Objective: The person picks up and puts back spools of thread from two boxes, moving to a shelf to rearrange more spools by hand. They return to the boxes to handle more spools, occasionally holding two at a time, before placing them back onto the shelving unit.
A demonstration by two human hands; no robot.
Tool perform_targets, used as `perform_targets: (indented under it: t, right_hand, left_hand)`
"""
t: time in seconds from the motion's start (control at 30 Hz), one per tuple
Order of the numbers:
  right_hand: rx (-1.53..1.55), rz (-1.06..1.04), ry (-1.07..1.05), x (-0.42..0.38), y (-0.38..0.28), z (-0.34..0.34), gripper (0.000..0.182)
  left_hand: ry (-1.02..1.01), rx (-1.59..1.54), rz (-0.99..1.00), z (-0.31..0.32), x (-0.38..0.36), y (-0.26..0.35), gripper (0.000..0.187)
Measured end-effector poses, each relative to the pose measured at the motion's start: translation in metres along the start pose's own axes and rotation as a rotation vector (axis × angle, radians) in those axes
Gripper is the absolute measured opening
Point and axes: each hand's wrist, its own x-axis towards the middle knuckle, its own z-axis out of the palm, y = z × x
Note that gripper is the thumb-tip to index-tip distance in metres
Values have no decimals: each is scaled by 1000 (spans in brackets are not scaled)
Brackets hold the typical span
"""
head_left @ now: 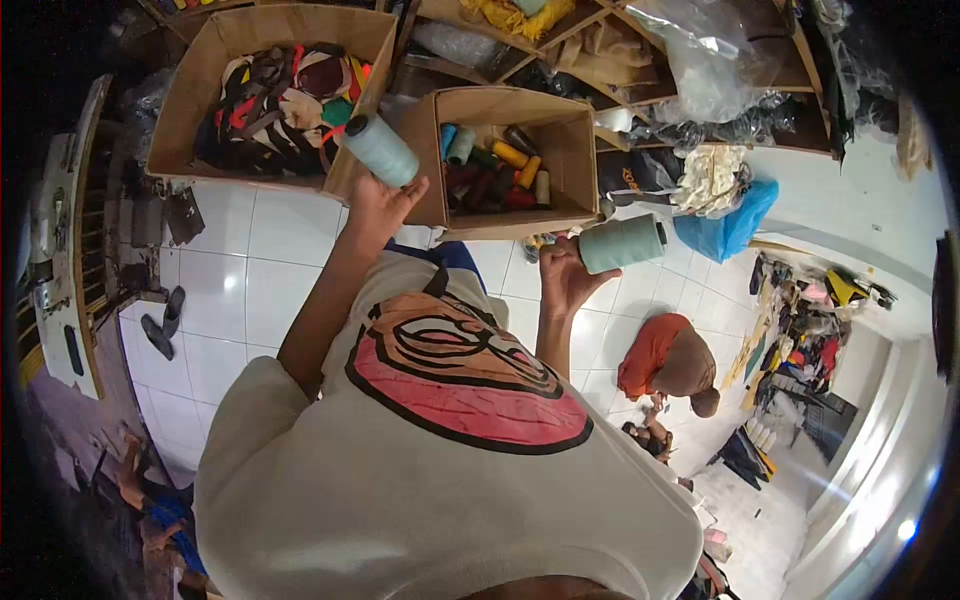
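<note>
A pale blue thread spool (pixel 383 151) is held up in my left hand (pixel 376 208), between the two cardboard boxes, with its dark core end at the upper left. My right hand (pixel 570 280) grips a pale green thread spool (pixel 620 245) that lies sideways, its dark end facing right. Just above and between my hands stands an open cardboard box (pixel 425 165) with several spools in it, among them a yellow spool (pixel 509 154) and dark red ones.
A larger cardboard box (pixel 170 130) of fabric scraps stands at the upper left. Shelves with plastic bags are at the top. A blue bag (pixel 730 230) lies to the right. A person in red (pixel 645 355) sits on the floor at right; another person's limbs show at lower left.
</note>
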Motion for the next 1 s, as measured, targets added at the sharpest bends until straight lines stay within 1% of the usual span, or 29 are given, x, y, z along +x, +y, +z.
perform_targets:
  t: [0.07,0.1,0.13,0.2,0.23,0.3,0.33,0.37,0.47,0.57,0.67,0.7,0.77,0.8,0.83,0.87,0.93,0.97,1.0]
  right_hand:
    - [71,77,-88,-6,1,4,68]
    - [23,123,-145,-9,-2,-5,72]
    - [46,120,-141,-15,2,-2,70]
    - [-91,93,-115,-24,5,-2,69]
    - [-56,134,-157,-27,6,-7,69]
    - [-38,199,-273,-32,5,-11,71]
    - [-24,226,-332,-35,8,-6,73]
    - [-53,212,-363,-41,11,0,72]
    - [-17,289,-390,-60,11,3,69]
    - [-26,352,-397,-85,12,-2,70]
    - [-39,451,-406,-102,17,-13,68]
    - [-35,484,-409,-109,20,-14,67]
    - [-202,519,-331,-129,24,-16,68]
    - [-226,557,-310,-134,30,-11,67]
    - [-249,595,-288,-140,36,-5,66]
    - [-271,634,-266,-145,42,0,65]
    - [-207,733,-295,-151,60,12,63]
    - [-461,659,-305,-168,71,50,60]
    - [-467,670,-522,-171,84,68,60]
  left_hand:
    - [-183,-46,12,-8,-1,-1,28]
    - [-276,-68,26,-9,-6,1,29]
    - [-203,-32,53,0,-15,1,29]
    - [-59,24,132,17,-35,-4,29]
    - [-114,87,200,19,-45,-7,27]
    - [-281,80,211,-7,-43,-13,28]
    - [-365,87,213,-3,-53,-12,29]
    - [-291,6,228,-3,-67,-22,26]
    - [-318,13,255,-9,-101,-35,33]
    - [-224,-15,161,-17,-155,-47,46]
    - [-320,13,201,-51,-195,-51,60]
    - [-297,-7,188,-60,-209,-49,63]
    - [-191,68,296,-74,-234,-47,66]
    - [-141,104,348,-78,-245,-45,68]
    - [-126,135,350,-86,-255,-40,72]
    - [-136,130,364,-91,-262,-37,71]
    - [-149,114,382,-97,-277,-34,71]
    - [-153,96,372,-94,-284,-31,72]
    - [-173,82,372,-94,-287,-28,73]
